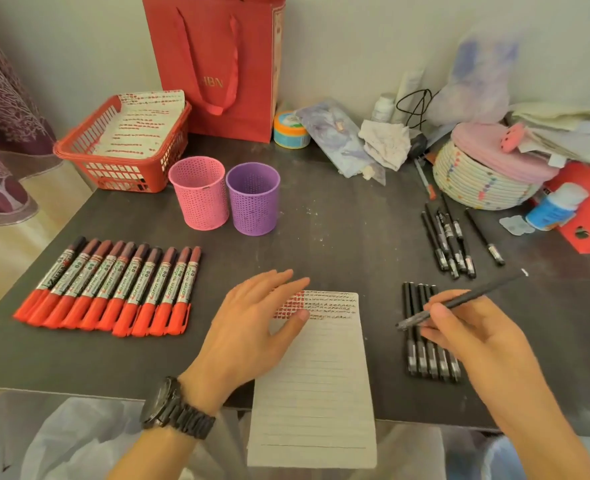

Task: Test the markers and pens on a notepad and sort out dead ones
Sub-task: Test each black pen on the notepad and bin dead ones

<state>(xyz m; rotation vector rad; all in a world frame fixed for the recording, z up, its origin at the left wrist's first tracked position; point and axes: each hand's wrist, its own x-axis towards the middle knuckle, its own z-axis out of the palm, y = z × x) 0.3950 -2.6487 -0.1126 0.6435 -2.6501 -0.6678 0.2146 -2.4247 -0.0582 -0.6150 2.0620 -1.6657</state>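
Pen in hand beside the notepad

The right hand point(473, 337) grips a black pen point(459, 301) over the row of pens point(428, 355) (capped); the left hand point(252, 327) lies flat, fingers straight, on the notepad point(316, 393).

Red-capped markers point(106, 292) lie in a row left of the lined notepad point(316, 382), black pens point(425, 358) right, one pen point(477, 293) tilted above.

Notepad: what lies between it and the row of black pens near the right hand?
Head view: only a bare strip of dark table lies between notepad and pens.
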